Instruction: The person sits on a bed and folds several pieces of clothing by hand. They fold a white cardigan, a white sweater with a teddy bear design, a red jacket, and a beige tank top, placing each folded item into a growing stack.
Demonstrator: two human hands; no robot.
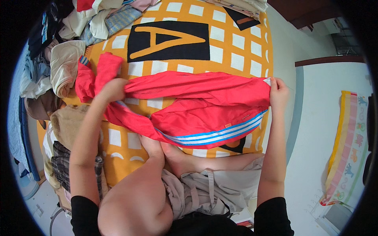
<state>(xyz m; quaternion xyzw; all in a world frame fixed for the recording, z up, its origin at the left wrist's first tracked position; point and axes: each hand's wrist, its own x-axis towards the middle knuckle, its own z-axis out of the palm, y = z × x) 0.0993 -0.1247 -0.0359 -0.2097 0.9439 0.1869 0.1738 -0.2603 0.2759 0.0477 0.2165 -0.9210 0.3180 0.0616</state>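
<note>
Red jacket (201, 106) stretched between left hand (112, 89) and right hand (278, 93), fingertips hidden.

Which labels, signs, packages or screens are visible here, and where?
Small orange tag: sewn on the red jacket just above its blue and white stripes; tiny rectangle.
Black rectangular patch: woven into the orange and white blanket, above the jacket; orange shape inside.
No packages or screens.

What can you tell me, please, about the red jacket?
The jacket is bright red, of thin, shiny-looking fabric, with blue and white stripes along its lower hem. It lies stretched sideways across an orange blanket. The left hand bunches one end; the right hand pinches the other. A foot touches its hem.
</note>
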